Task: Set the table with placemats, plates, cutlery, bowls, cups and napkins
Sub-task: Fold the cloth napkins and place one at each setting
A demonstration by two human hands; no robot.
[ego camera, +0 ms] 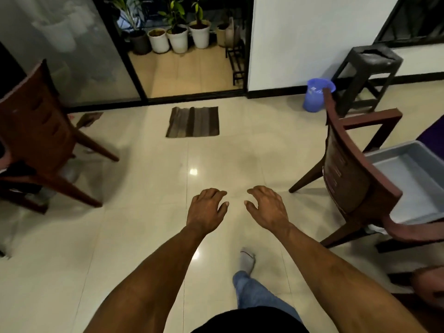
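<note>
My left hand (207,207) and right hand (266,207), both loosely spread and empty, hover over tiled floor (144,236); grey tray (413,179) lies well right.

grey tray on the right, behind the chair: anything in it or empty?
Empty as far as visible: the grey tray shows only bare floor and walls. Its near part is hidden by the chair, so that part cannot be told.
</note>
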